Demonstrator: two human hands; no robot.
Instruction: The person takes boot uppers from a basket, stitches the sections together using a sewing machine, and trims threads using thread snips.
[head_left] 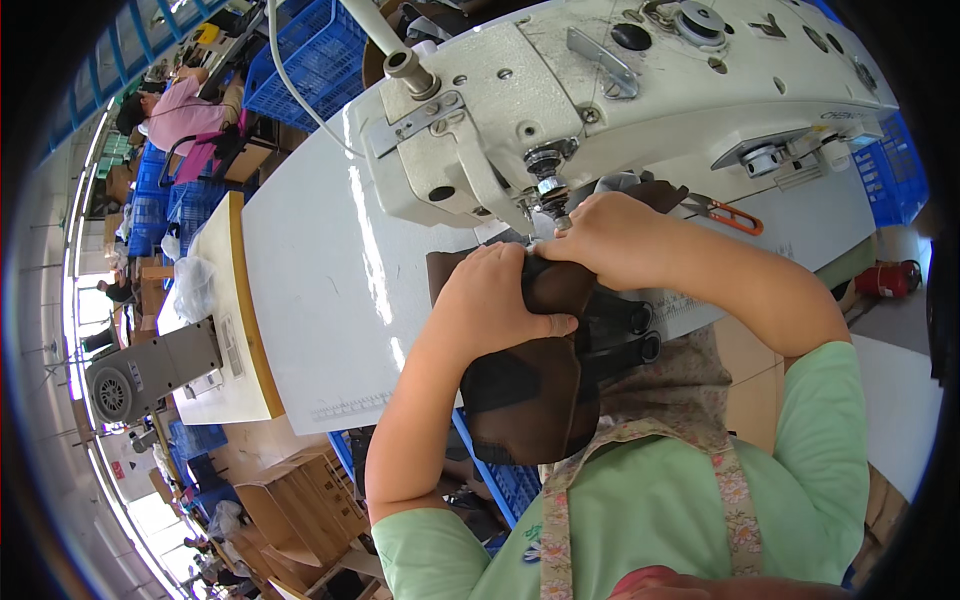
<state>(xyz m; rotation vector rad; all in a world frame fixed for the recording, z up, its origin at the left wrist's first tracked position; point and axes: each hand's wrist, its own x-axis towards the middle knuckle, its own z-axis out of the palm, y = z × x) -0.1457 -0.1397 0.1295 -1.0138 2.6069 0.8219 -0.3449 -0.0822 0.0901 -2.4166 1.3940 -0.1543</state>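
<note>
A dark brown and black fabric piece (535, 392), partly sheer, lies on the sewing machine's bed and droops over its near edge. My left hand (500, 305) grips it from the left, fingers near the needle area and thumb across the cloth. My right hand (612, 240) is bent over its far edge beside the presser foot, with the fingertips close together on the cloth. Above both hands is the head of a white sewing machine (500, 130). The needle's tip and the stitching spot are hidden by my fingers.
Orange-handled scissors (728, 213) lie right of my right hand, by more dark cloth. The pale table (310, 270) spreads to the left. Blue crates (310, 60) stand behind, and another blue crate (515, 485) is below the near edge. A person in pink (185, 118) sits far left.
</note>
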